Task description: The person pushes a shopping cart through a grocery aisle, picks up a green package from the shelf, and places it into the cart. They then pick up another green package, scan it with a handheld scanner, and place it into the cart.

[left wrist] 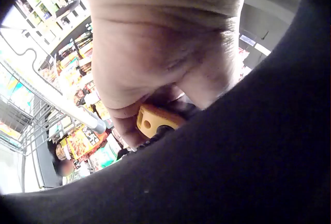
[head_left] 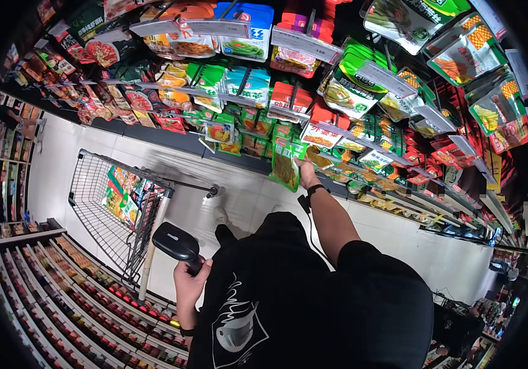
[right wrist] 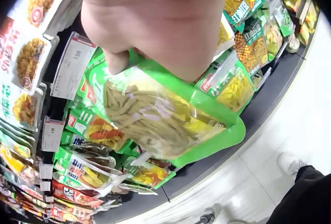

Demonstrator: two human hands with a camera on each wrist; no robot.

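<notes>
In the head view the right hand [head_left: 306,172] pinches a green packet [head_left: 285,165] by its edge, in front of the lower shelf rows. The right wrist view shows that packet [right wrist: 150,115] close up, with long greenish strips behind its clear window; the right hand [right wrist: 155,27] grips its upper part. A black handheld scanner [head_left: 177,242] is held by its handle in the left hand [head_left: 191,286], beside the cart's handle. In the left wrist view the left hand [left wrist: 165,48] curls round a yellow-and-black part [left wrist: 158,120]; its fingertips are mostly hidden.
A wire shopping cart [head_left: 101,215] holding several colourful packets stands at the left. Hanging packets [head_left: 248,86] with price tags fill the racks ahead. Rows of goods [head_left: 73,295] line the lower left. Pale floor tiles [head_left: 393,234] lie between the shelves.
</notes>
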